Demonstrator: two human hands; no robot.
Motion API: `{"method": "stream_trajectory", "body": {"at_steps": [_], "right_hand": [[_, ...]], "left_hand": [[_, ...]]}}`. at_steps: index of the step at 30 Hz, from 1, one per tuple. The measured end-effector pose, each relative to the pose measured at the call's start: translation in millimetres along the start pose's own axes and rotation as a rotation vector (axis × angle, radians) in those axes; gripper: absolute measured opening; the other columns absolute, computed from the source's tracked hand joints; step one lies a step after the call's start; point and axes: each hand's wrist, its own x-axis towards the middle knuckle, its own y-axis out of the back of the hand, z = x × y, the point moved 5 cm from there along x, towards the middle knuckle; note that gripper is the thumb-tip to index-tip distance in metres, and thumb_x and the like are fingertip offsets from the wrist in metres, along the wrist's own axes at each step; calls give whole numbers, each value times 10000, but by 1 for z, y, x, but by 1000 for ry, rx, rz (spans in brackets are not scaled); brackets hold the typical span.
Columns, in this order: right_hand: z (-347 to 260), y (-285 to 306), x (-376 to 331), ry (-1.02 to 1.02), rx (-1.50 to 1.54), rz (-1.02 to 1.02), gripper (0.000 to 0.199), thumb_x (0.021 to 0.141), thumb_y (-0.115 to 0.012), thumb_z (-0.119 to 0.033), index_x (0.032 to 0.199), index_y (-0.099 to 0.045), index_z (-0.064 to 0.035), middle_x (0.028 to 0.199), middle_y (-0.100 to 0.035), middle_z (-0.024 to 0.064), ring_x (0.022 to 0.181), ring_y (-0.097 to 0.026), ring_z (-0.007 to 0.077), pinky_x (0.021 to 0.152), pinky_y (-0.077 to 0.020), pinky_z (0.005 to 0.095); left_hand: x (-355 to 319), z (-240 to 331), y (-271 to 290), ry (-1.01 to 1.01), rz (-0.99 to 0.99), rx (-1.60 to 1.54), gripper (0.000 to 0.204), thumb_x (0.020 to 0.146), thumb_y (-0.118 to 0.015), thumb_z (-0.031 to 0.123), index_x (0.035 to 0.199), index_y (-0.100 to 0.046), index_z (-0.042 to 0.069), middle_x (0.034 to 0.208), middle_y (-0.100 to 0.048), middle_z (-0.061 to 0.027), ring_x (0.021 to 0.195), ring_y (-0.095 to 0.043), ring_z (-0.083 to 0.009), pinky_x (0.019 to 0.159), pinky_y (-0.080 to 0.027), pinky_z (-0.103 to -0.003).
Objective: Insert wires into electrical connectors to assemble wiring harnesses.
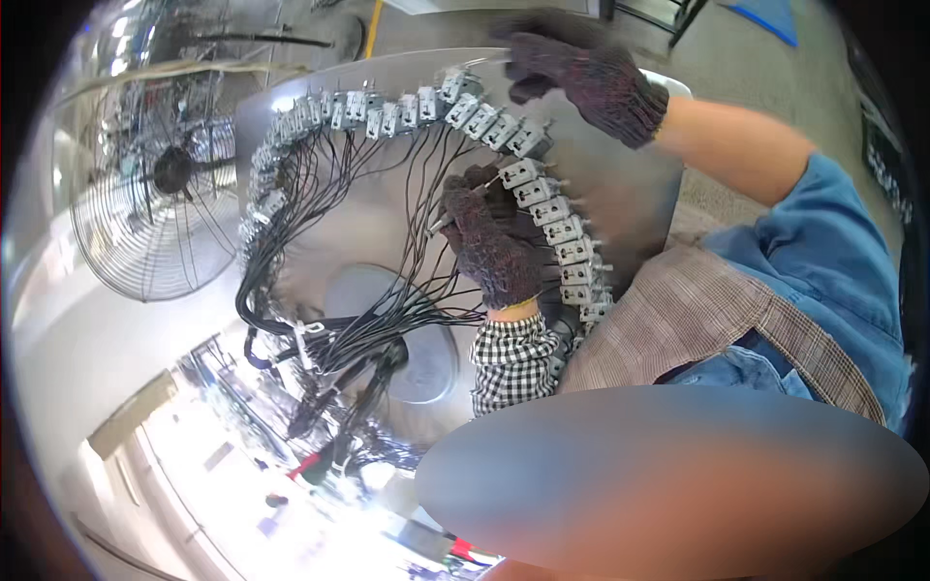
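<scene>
Both hands wear dark knitted gloves. In the middle, by the right-hand run of blocks, my left hand (489, 242) comes out of a black-and-white checked sleeve. Its fingers are closed round a slim metal rod (438, 226), whose kind I cannot make out. Beyond the far edge of the metal tabletop (620, 194), my right hand (586, 87) is raised, its fingers smeared by motion; a thin pale line lies by the fingertips. Small grey metal blocks (521, 174) stand in a curved row along the tabletop. Black wires (417, 213) lead from them to a bundle.
At the left stands a round wire-guarded fan (165, 223). The wires gather near a white tie (308, 334), close to a round grey disc (426, 363). A brown checked apron (668, 310) reaches the tabletop's right edge. A blue sheet (765, 21) lies far right.
</scene>
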Motion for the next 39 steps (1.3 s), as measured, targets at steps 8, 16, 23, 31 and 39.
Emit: {"method": "stream_trajectory", "body": {"at_steps": [8,16,23,31,39], "right_hand": [[48,-9,-31,-44,169,143,279,941,-498,-134,1186,-524,-4,1106,-547,98,944,-598,158,842,-515,277],[66,-8,-34,-139,235,-1,270,956,-470,-141,1207,-511,-52,1096,-563,78,946,-569,149,863,-481,283],[49,8,-11,12,-175,-199,317,926,-507,-158,1218,-509,-33,1153,-535,100,981,-576,161,898,-469,303],[22,63,-42,-158,19,-23,370,919,-540,-177,1257,-494,-32,861,-574,57,748,-539,120,698,-479,266],[18,59,-48,-245,-73,-138,327,889,-560,-129,1199,-528,-31,895,-575,48,723,-534,101,648,-476,239]], "left_hand": [[10,6,-17,31,170,274,448,955,-377,408,1104,-456,-7,954,-617,-194,826,-641,-281,690,-567,-394],[9,-2,14,18,173,394,443,953,-422,381,1123,-468,-25,1001,-609,-206,860,-643,-245,700,-561,-317],[12,1,-3,104,201,319,420,951,-440,377,1123,-471,-5,1006,-603,-200,837,-636,-262,662,-566,-349],[17,-5,8,-4,358,307,391,940,-477,366,1119,-481,19,1021,-589,-129,910,-606,-231,770,-538,-367],[7,-8,17,26,408,413,362,949,-464,293,1217,-446,51,1078,-565,-81,978,-572,-171,847,-505,-295]]}}
